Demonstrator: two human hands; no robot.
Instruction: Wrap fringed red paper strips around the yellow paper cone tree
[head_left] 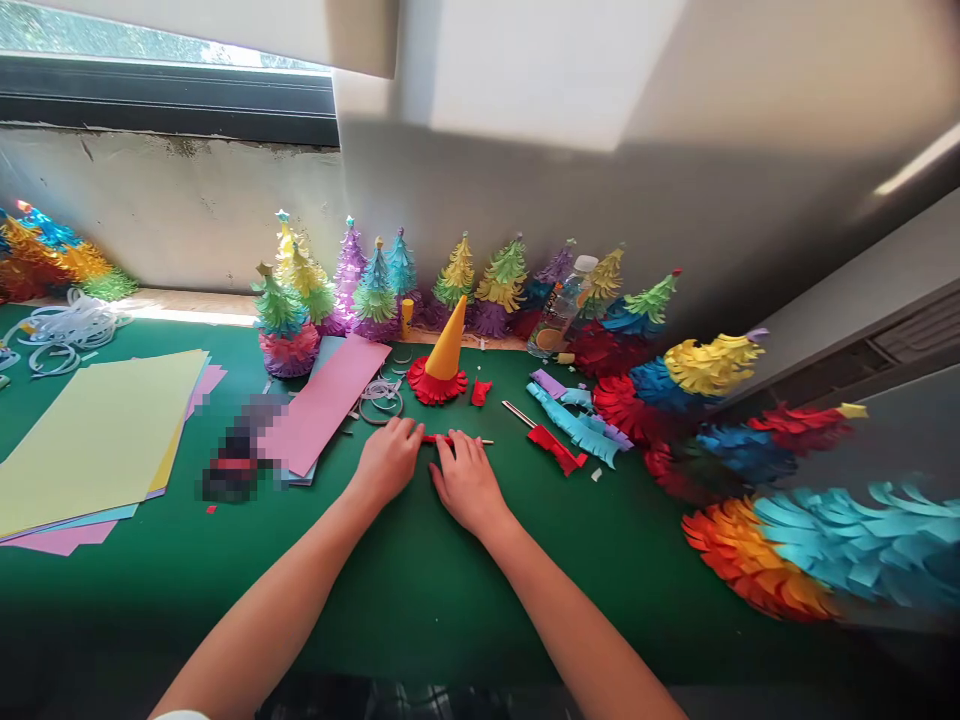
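Between my hands lies a narrow red paper strip (pixel 438 439), wound or laid along a thin stick (pixel 488 442) whose tip sticks out on the right. My left hand (pixel 390 460) has its fingers closed over the strip's left end. Pressing the right part down with its fingertips is my right hand (pixel 469 485), thumb lower and apart. Just beyond them stands a yellow paper cone (pixel 448 345) with a red fringed ring (pixel 437 388) around its base. What lies under my fingers is hidden.
Right of my hands are a second stick (pixel 517 412), a red paper piece (pixel 556 449) and blue fringed strips (pixel 577 425). Pink paper (pixel 326 400) and stacked coloured sheets (pixel 97 430) lie left. Paper trees (pixel 457 270) and a bottle (pixel 559 310) line the back; more trees (pixel 855 540) flank the right.
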